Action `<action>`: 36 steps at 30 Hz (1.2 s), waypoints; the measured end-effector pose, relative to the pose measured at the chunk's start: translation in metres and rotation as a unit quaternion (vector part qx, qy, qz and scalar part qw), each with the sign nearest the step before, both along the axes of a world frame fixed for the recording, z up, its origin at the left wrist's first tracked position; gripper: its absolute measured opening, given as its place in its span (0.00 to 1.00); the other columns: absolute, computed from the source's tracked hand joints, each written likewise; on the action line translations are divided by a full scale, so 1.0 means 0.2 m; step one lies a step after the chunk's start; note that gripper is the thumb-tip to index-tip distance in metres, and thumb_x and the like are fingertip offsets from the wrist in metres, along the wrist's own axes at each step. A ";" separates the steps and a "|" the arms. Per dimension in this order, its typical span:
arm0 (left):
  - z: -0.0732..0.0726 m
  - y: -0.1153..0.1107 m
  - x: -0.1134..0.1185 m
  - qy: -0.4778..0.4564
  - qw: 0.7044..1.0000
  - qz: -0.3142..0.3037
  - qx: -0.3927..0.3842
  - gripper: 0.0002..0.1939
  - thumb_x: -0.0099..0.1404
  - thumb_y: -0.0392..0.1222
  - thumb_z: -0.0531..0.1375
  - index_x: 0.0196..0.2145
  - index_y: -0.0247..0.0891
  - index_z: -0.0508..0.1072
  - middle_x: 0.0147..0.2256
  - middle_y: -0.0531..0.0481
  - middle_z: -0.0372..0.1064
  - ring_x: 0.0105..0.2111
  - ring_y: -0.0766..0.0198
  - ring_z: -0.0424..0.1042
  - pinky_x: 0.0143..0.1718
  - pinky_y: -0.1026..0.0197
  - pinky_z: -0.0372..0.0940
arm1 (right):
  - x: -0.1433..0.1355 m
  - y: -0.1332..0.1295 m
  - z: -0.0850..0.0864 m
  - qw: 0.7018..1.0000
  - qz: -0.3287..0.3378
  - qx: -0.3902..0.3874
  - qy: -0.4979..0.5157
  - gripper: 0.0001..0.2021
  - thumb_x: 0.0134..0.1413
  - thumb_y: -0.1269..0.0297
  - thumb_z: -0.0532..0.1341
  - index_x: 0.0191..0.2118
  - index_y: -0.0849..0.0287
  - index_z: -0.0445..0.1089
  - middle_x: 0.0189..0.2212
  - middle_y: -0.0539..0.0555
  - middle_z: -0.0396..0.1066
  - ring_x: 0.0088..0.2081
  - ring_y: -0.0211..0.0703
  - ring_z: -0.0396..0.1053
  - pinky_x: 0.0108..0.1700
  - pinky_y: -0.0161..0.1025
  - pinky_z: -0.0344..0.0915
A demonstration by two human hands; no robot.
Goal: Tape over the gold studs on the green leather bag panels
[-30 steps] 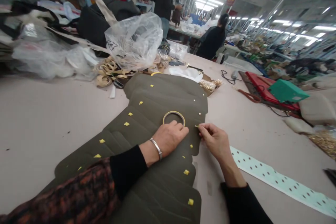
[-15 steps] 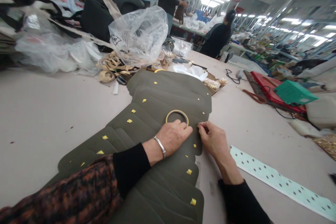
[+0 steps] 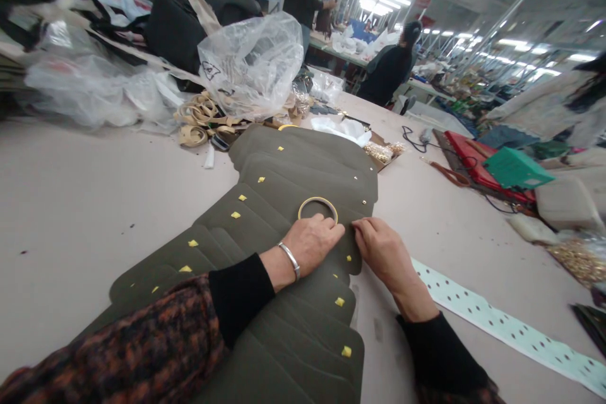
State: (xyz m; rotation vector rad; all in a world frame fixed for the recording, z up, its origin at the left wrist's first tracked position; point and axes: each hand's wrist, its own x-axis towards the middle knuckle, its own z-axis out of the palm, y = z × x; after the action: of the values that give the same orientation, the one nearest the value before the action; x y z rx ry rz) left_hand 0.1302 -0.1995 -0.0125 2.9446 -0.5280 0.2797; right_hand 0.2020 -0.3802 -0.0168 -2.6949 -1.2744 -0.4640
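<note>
Stacked dark olive panels (image 3: 284, 177) with stitched lines lie across the table. My left hand (image 3: 310, 243), wearing a silver bangle, rests over them with its fingers closed on the lower rim of a narrow roll of yellow tape (image 3: 318, 199). To its right, my right hand (image 3: 381, 246) is closed in a pinch at the panels' right edge. Whatever sits between those fingertips is hidden. Several small yellow tape pieces (image 3: 235, 215) dot both sides of the panels. Near the upper right edge are tiny pale spots (image 3: 364, 202).
A pale green strip with dark dots (image 3: 478, 306) lies right of my right hand. Behind the panels are a clear plastic bag (image 3: 255, 63) and coiled tan straps (image 3: 199, 117). A green box (image 3: 518, 167) rests on a red item at right. Other people (image 3: 391, 69) are farther back.
My view has turned slightly right, and a person now shows at the right edge. A yellow bit at my right fingertips is now hidden. Both hands stay almost in place.
</note>
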 end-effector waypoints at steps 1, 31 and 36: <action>0.00 0.00 0.00 0.000 1.000 0.000 -0.002 0.07 0.69 0.33 0.49 0.37 0.37 0.66 0.35 0.48 0.68 0.36 0.57 0.68 0.31 0.58 0.66 | 0.01 0.02 0.00 0.999 -0.027 -0.017 0.008 0.12 0.60 0.70 0.51 0.37 0.63 0.72 0.33 0.60 0.73 0.35 0.46 0.71 0.40 0.40 0.66; 0.04 0.05 -0.09 -0.058 0.962 -0.064 -0.260 0.23 0.71 0.43 0.52 0.61 0.40 0.52 0.51 0.46 0.69 0.43 0.62 0.75 0.43 0.62 0.71 | -0.27 0.06 0.15 0.959 0.082 0.246 0.113 0.08 0.59 0.73 0.55 0.40 0.58 0.70 0.35 0.54 0.74 0.37 0.39 0.71 0.40 0.38 0.67; 0.04 0.05 -0.10 -0.032 0.963 -0.078 -0.255 0.19 0.71 0.41 0.51 0.58 0.39 0.54 0.47 0.46 0.71 0.43 0.61 0.74 0.43 0.61 0.70 | -0.26 0.06 0.11 0.968 0.067 0.229 0.079 0.06 0.57 0.73 0.56 0.36 0.58 0.70 0.30 0.52 0.73 0.31 0.37 0.70 0.35 0.35 0.65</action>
State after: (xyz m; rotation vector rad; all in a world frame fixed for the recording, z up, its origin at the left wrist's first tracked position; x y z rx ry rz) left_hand 0.1096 -0.1901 -0.0041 2.3893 -0.5885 0.4217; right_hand 0.1506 -0.3682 0.0057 -2.2024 -1.1304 -0.4500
